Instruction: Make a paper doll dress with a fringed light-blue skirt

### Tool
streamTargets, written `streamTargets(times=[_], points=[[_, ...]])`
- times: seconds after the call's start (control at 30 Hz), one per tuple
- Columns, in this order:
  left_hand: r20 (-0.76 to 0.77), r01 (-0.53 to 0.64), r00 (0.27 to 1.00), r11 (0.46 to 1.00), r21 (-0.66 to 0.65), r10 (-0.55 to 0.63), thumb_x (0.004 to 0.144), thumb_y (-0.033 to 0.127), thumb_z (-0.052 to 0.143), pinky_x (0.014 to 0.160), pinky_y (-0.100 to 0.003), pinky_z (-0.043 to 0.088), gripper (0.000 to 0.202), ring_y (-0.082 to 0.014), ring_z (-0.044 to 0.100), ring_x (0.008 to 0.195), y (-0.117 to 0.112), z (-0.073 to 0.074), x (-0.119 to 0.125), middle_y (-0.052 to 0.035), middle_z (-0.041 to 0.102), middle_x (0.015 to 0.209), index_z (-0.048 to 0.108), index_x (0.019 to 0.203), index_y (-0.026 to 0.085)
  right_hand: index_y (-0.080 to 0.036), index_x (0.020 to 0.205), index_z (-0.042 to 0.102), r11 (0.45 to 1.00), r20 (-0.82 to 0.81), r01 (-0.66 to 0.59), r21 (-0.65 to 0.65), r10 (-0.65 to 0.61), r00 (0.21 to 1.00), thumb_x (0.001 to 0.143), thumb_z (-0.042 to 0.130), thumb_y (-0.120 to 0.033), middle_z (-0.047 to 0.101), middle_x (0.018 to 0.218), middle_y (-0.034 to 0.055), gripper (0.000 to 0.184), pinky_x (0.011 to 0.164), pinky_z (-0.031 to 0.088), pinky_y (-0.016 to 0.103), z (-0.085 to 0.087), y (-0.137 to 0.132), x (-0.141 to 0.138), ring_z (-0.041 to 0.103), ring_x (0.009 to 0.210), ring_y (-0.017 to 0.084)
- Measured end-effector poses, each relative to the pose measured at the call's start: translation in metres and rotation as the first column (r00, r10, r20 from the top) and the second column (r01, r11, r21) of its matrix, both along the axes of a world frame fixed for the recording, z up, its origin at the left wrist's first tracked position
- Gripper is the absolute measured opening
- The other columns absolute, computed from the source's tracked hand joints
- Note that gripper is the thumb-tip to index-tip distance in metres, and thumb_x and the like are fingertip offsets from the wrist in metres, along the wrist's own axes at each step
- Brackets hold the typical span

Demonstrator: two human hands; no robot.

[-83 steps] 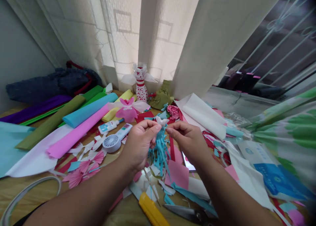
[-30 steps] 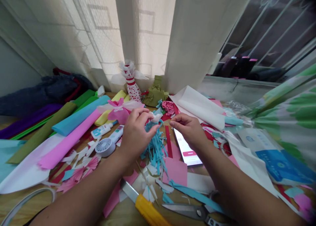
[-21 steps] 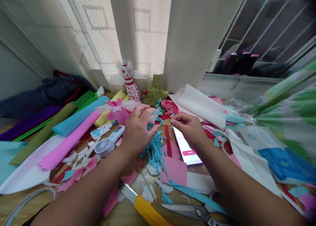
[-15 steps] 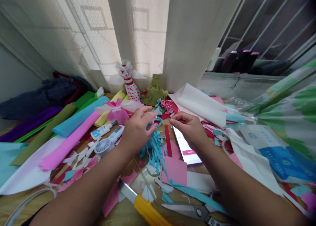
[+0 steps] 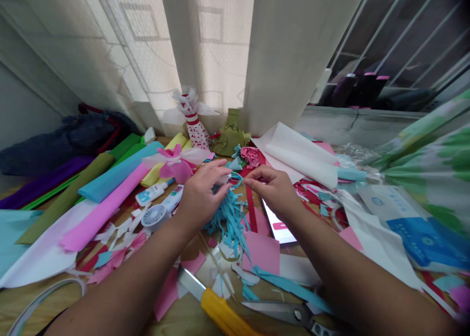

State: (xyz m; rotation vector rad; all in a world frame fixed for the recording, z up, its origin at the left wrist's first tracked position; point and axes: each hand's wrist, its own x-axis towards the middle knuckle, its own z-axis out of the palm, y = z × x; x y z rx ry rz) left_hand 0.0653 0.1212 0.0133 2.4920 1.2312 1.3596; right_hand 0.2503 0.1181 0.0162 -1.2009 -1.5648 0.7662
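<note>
Grip pinched: L hand (image 5: pixel 201 199) & R hand (image 5: pixel 273 194) on blue paper strips (image 5: pixel 229 218), phone (image 5: pixel 279 228) just beside, scissors (image 5: pixel 275 312) near, on tabletop (image 5: pixel 22 302).

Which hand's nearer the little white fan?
Left hand: just right of the mini fan. Right hand: farther right, beyond the blue paper strips.

A fringe of thin sky-blue paper strips (image 5: pixel 228 221) is gathered into a narrow bunch at its far end, and the ragged, uneven strands are splayed toward the near side. A small white paper piece (image 5: pixel 223 178) is seen at the bunch's top, partly hidden.
</note>
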Motion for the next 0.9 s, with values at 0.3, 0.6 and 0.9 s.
streamTargets(times=[0.3, 0.6, 0.9], points=[[0.037, 0.031, 0.999, 0.998, -0.057, -0.029, 0.079, 0.014, 0.059, 0.094, -0.037, 0.047, 0.022, -0.0198, 0.057, 0.11, -0.002, 0.002, -0.001, -0.0114, 0.063, 0.115, 0.062, 0.101, 0.017, -0.019, 0.064, 0.066, 0.999, -0.091, -0.022, -0.037, 0.019, 0.996, 0.067, 0.069, -0.027, 0.061, 0.066, 0.0002, 0.01, 0.063, 0.04, 0.029, -0.001, 0.006, -0.013, 0.052, 0.064, 0.016], [0.052, -0.017, 0.998, 0.991, -0.135, 0.024, 0.072, 0.021, 0.067, 0.092, -0.038, 0.047, 0.047, -0.0218, 0.06, 0.103, -0.007, 0.013, -0.005, -0.008, 0.063, 0.113, 0.052, 0.116, 0.019, -0.018, 0.065, 0.065, 0.983, -0.325, -0.09, -0.159, 0.034, 0.945, 0.065, 0.07, -0.029, 0.06, 0.061, -0.0023, 0.012, 0.06, 0.041, 0.026, -0.004, 0.003, -0.029, 0.052, 0.06, 0.013], [0.023, -0.017, 0.999, 0.923, -0.385, 0.028, 0.079, 0.023, 0.054, 0.077, -0.033, 0.051, 0.026, -0.0198, 0.065, 0.086, 0.004, 0.041, -0.019, -0.0045, 0.071, 0.094, 0.065, 0.101, 0.017, -0.018, 0.064, 0.065, 0.971, -0.41, -0.094, -0.221, -0.005, 0.912, 0.064, 0.07, -0.03, 0.057, 0.058, -0.003, 0.014, 0.058, 0.037, 0.026, -0.006, 0.0, -0.038, 0.048, 0.058, 0.012]])
